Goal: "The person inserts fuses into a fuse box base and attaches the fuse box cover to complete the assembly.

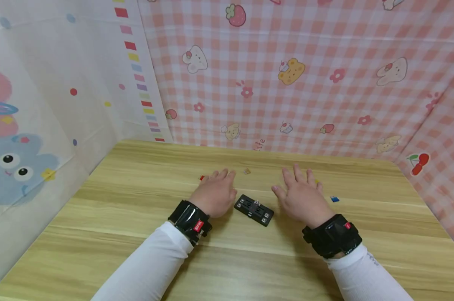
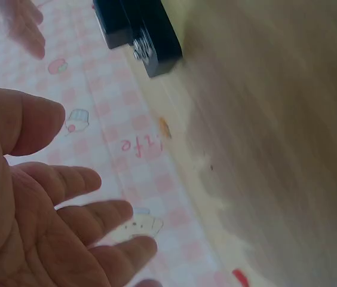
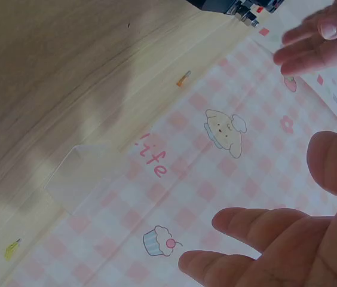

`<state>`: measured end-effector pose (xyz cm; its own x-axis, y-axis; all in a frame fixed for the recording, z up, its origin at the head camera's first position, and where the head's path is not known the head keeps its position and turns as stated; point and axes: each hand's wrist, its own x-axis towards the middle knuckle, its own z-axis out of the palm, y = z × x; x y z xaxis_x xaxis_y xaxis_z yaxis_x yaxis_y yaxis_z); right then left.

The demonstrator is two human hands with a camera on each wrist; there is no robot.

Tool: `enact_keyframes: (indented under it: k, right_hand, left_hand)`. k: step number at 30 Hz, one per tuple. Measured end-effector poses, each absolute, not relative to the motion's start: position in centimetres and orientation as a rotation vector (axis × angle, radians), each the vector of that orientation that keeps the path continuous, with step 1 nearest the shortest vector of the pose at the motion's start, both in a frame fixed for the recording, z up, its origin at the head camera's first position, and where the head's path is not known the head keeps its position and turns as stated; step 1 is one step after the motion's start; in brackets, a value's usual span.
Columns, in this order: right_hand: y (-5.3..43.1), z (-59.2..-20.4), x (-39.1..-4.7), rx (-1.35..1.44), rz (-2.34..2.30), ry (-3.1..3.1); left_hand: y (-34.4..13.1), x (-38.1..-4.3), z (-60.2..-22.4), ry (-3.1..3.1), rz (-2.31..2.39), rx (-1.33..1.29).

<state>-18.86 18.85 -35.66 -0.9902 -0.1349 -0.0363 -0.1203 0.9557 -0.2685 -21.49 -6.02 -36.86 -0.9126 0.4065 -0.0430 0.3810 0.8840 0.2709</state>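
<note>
A black rectangular block (image 1: 254,210) with metal terminals lies at a slant on the wooden table between the two hands. My left hand (image 1: 215,194) is to its left, fingers spread and pointing away; nothing is in its palm in the left wrist view. On the other side, my right hand (image 1: 301,196) also has its fingers spread and holds nothing. A small red piece (image 1: 202,178) is by the left fingertips. Beyond the block lies a small orange piece (image 1: 247,171). Near the right little finger is a yellow piece (image 1: 317,181), partly hidden in the head view, with a blue piece (image 1: 335,199) farther right.
A clear plastic cover (image 3: 85,179) stands on the table (image 1: 227,259) in the right wrist view. Pink checked cloth (image 1: 264,104) hangs along the back edge, and a white printed cloth (image 1: 95,62) lines the left side. Black straps (image 1: 333,236) circle both wrists.
</note>
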Motion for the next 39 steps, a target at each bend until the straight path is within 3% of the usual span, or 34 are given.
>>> enact_keyframes:
  k: [13,39]
  right_hand:
    - [19.2,-35.1,-18.8,-0.161,-0.422,3.036]
    - [19.8,-35.2,-18.6,-0.156,-0.431,3.049]
  left_hand:
    - [-5.2,-21.5,-37.5,2.741,0.546,0.738]
    - [-4.6,-20.8,-38.5,2.839,0.317,0.768]
